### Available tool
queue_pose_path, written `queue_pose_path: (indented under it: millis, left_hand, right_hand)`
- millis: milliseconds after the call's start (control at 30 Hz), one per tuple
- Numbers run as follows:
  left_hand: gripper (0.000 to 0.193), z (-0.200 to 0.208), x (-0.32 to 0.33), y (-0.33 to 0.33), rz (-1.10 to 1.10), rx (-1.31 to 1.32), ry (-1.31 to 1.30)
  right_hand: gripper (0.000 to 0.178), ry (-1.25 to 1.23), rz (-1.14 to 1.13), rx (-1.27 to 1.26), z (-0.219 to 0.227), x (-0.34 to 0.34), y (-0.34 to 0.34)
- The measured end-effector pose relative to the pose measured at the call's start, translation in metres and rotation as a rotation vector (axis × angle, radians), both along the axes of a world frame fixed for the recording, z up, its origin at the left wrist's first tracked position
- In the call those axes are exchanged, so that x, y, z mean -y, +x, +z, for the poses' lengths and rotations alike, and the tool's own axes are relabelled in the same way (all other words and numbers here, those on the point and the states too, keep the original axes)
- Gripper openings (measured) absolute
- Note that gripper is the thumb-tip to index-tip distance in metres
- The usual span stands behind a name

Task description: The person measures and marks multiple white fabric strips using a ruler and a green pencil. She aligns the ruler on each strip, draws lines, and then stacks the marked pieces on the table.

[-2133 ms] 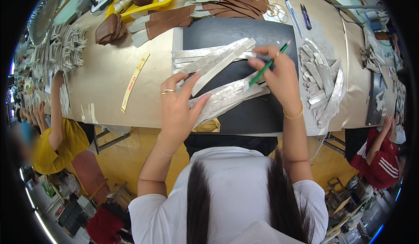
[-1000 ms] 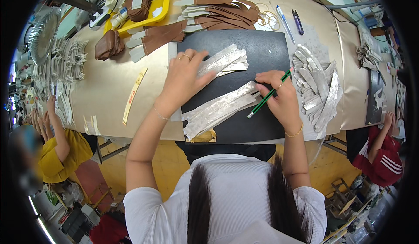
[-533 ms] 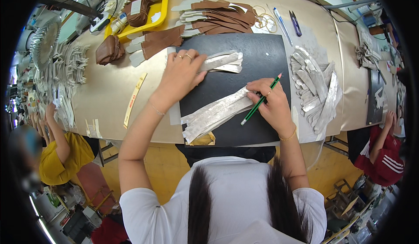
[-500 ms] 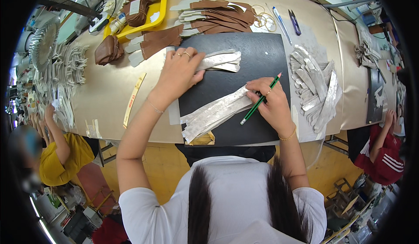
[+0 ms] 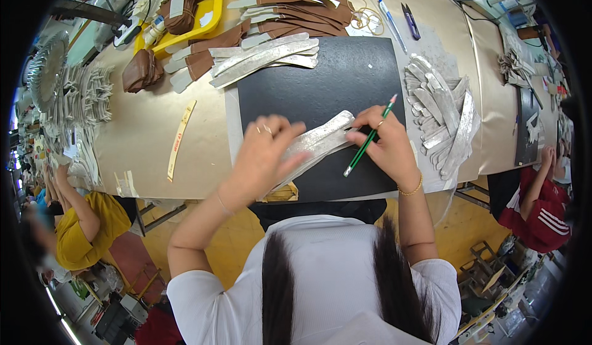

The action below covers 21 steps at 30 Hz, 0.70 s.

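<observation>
Holding a slim green-and-black striped pencil (image 5: 360, 153) aslant in the curled right hand (image 5: 387, 140), with thumb and fingertips drawn together at the rounded upper-right end of a layered bundle of long, flat, silvery-grey strips (image 5: 322, 133); cannot tell whether gripping these too. Holding nothing visible in the blurred left hand (image 5: 262, 154), half open, with thumb and fingers spread over the bundle's middle; cannot tell whether touching. Lying diagonally on a dull black rectangular mat (image 5: 348, 67), mottled and faintly shiny. Fanned across the mat's upper-left corner, a second sheaf of pale grey, round-ended strips (image 5: 265, 59), just below smooth brown leather-like strips with pale ends (image 5: 308, 15). To the right, near the mat, a loose heap of crinkled silvery strips (image 5: 441, 120).
</observation>
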<state>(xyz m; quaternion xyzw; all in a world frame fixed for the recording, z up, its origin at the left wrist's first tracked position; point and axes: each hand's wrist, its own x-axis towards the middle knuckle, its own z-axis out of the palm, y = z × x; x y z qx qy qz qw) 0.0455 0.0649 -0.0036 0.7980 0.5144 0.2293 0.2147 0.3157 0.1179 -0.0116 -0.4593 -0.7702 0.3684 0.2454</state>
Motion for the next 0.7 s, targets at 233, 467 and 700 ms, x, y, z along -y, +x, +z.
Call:
queue_pose_path:
  millis: [233,467,700]
  left_hand:
    - [0.04,-0.02,0.044,0.026,0.083,0.014,0.062]
    - [0.043,-0.021,0.052,0.03,0.092,-0.032,0.026]
    - [0.043,-0.02,0.057,0.034,0.096,-0.055,0.07]
  right_hand:
    - [0.021,0.076,0.095,0.084,0.002,0.003,0.003]
    - [0.018,-0.359,0.102,-0.092,0.023,0.016,0.012]
    - [0.024,-0.363,-0.121,-0.033,0.017,0.023,0.016]
